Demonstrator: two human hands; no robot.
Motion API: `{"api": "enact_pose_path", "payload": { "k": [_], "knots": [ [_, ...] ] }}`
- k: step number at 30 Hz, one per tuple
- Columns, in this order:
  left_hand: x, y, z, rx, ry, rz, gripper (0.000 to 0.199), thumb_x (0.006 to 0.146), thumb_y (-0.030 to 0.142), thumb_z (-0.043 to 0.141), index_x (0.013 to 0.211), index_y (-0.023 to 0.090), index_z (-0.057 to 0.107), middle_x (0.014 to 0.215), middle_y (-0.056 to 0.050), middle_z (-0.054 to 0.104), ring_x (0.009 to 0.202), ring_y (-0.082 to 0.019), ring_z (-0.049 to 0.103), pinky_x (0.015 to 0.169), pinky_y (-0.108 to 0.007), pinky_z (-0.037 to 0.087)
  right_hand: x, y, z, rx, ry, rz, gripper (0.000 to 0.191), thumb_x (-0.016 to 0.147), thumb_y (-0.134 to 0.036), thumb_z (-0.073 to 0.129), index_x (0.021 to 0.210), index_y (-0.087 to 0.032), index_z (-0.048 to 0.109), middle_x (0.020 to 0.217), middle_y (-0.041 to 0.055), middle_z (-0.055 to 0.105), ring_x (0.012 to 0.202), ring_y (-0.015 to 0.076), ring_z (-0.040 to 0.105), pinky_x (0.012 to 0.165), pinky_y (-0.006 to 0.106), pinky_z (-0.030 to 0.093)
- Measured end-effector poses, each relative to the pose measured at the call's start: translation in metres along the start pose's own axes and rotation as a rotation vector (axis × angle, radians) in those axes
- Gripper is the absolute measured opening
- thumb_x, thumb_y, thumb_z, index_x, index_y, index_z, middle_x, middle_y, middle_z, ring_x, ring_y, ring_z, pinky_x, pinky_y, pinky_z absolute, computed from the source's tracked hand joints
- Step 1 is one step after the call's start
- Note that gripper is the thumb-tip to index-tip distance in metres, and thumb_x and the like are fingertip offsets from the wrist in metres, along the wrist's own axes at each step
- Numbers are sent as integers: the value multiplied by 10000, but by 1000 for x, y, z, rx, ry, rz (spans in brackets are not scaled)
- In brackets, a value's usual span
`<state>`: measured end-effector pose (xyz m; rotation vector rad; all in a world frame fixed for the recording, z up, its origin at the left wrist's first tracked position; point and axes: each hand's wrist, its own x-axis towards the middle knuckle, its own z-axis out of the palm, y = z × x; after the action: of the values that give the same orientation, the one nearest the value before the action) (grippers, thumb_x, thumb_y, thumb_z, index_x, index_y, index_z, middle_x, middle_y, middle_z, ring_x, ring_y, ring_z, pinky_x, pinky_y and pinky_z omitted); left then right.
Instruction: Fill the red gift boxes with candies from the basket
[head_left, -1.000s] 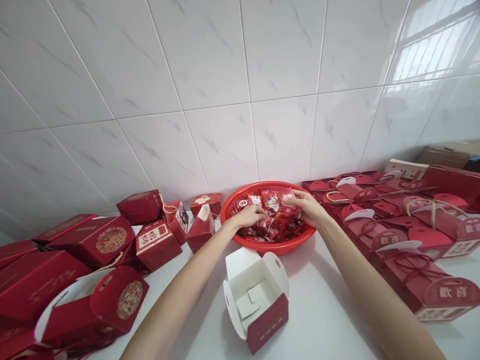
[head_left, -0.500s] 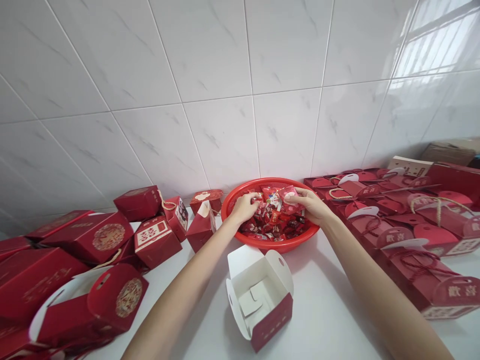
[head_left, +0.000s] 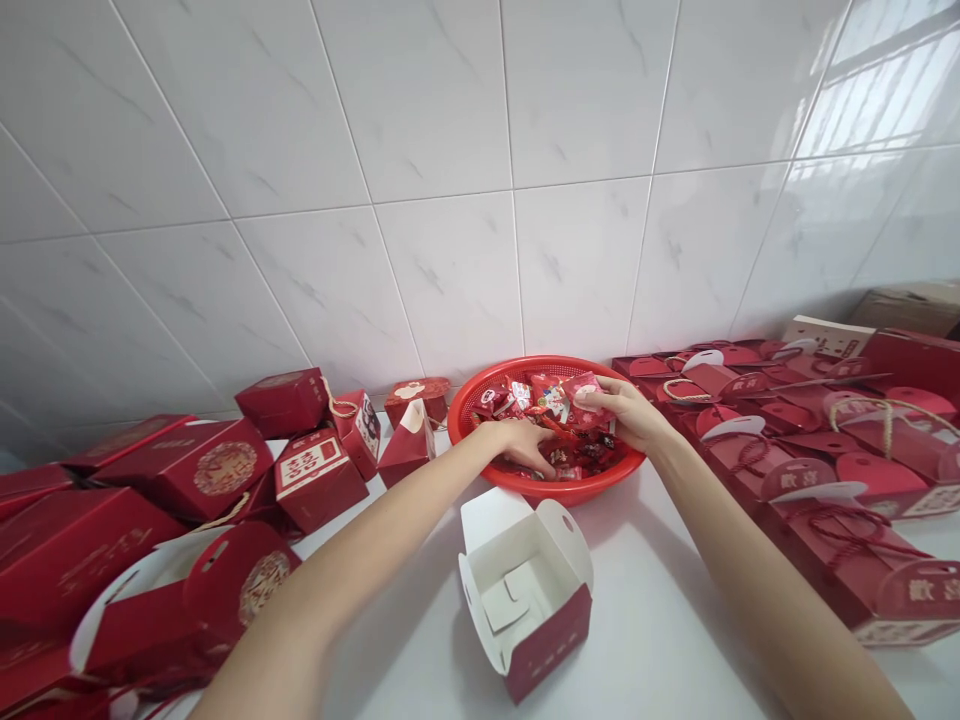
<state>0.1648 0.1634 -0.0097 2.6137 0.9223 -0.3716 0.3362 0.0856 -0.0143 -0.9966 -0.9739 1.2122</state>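
Note:
A red plastic basket [head_left: 480, 385] full of small red-wrapped candies [head_left: 551, 395] stands against the wall. My left hand [head_left: 531, 445] is inside it, fingers stretched apart and reaching down among the wrappers; some fingertips are partly hidden. At the basket's right side, my right hand [head_left: 626, 410] pinches a pink-red candy packet [head_left: 583, 397] between thumb and fingers. Nearer to me, below the basket, stands an open gift box [head_left: 551, 640], red outside and white inside, with its flaps up. Only its white bottom folds show inside.
Several red gift boxes [head_left: 180, 470] lie piled at the left, some with rope handles. Rows of closed red boxes [head_left: 810, 500] stand at the right. Behind the white table [head_left: 637, 640] rises a white tiled wall [head_left: 450, 270]. A cardboard box [head_left: 907, 310] is at the far right.
My left hand has moved from the basket's back left down and right into the middle of the candies. My right hand keeps the packet in nearly the same place.

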Motion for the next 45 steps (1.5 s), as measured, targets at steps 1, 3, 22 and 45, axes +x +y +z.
{"api": "enact_pose_path", "payload": {
  "k": [1,3,22,45],
  "knots": [
    [4,1,0,-51,2,7,709,535,460,792,1208,267,685,1072,-77,751,913,-296,695,695,-290,496,0,0,0,-3,-3,-1,327,479,-284,899,726,-190,706,704,6,697,655,152,620,642,279,517],
    [12,2,2,-125,25,27,690,447,380,833,1119,259,729,1024,-72,763,857,-289,698,657,-278,487,0,0,-1,-8,-14,-5,320,491,-288,895,734,-193,710,711,9,702,671,158,630,655,283,522],
    [18,-20,1,-697,268,197,353,488,77,778,832,148,741,781,-5,752,773,-219,695,690,-263,528,3,0,-2,39,62,-56,301,489,-295,881,708,-205,695,677,2,689,607,151,602,631,292,504],
    [20,-29,-4,-1216,695,113,301,542,149,835,815,136,706,791,-13,731,740,-185,673,757,-332,553,7,3,-5,46,137,-84,251,509,-280,856,662,-209,669,638,-5,655,591,137,569,601,285,478]
  ]
}}
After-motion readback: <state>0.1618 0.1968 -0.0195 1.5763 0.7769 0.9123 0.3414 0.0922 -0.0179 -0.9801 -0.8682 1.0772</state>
